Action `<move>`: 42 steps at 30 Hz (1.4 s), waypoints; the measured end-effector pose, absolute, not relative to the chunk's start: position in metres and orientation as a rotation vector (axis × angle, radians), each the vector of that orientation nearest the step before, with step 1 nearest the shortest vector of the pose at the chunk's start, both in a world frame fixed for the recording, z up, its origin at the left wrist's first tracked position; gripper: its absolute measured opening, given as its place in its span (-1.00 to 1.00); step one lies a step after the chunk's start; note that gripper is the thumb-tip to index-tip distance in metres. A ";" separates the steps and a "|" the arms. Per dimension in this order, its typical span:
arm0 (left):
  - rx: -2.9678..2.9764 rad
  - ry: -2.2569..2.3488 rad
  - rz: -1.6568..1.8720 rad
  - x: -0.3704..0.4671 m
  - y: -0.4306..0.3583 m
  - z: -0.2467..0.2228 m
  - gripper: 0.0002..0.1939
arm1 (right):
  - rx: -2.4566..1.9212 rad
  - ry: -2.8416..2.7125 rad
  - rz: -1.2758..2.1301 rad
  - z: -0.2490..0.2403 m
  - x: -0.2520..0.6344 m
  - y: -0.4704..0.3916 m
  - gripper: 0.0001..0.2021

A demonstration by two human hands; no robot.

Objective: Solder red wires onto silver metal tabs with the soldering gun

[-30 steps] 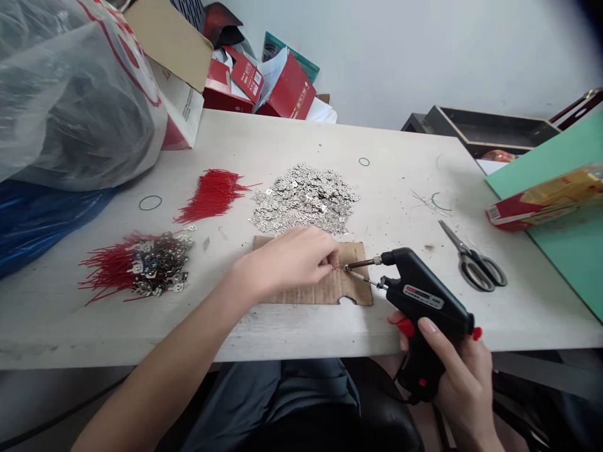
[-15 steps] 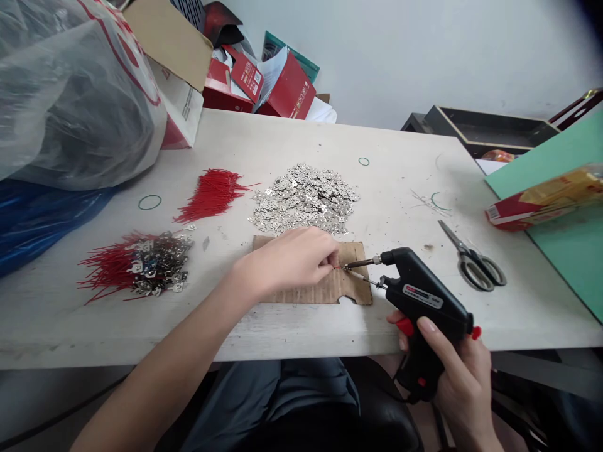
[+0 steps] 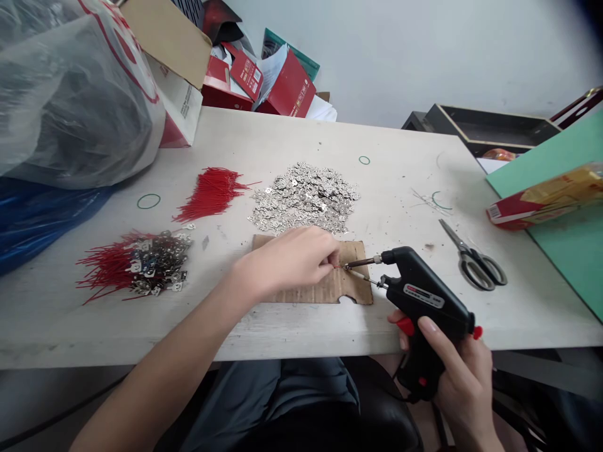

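My right hand [image 3: 459, 370] is wrapped round the grip of a black soldering gun [image 3: 424, 292], with fingers by its red trigger. The gun's hot tip and solder feed tube meet just right of my left fingertips, over a piece of brown cardboard [image 3: 301, 292]. My left hand [image 3: 301, 257] is closed in a pinch on a short red wire [image 3: 337, 267], mostly hidden by the fingers. A small metal piece seems to lie under the tip, too small to make out. Beyond the cardboard spreads a heap of small silver metal tabs [image 3: 306, 198].
A bundle of red wires [image 3: 211, 193] lies left of the tabs. Wires with tabs attached [image 3: 136, 263] are piled at the left. Scissors [image 3: 473, 257] lie at the right, near a yellow-red packet [image 3: 541, 198]. A large plastic bag [image 3: 80, 100] and red boxes [image 3: 287, 85] stand behind.
Both hands and the soldering gun keep nearly the same position. The whole view has shifted very slightly.
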State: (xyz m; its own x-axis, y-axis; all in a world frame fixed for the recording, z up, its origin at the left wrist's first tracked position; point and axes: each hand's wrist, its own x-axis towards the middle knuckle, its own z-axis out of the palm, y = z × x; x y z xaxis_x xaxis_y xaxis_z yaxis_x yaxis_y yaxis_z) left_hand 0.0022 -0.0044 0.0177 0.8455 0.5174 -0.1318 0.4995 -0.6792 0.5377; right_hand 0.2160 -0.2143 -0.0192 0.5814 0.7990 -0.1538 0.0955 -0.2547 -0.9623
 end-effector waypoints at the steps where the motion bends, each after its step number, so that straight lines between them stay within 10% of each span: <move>1: 2.445 0.739 0.041 0.002 -0.004 0.018 -0.82 | -1.719 -0.747 0.798 -0.019 0.216 -0.214 -0.62; 42: 2.463 0.758 0.040 0.003 -0.006 0.016 -0.83 | -1.483 -0.616 0.749 -0.036 0.223 -0.214 -0.68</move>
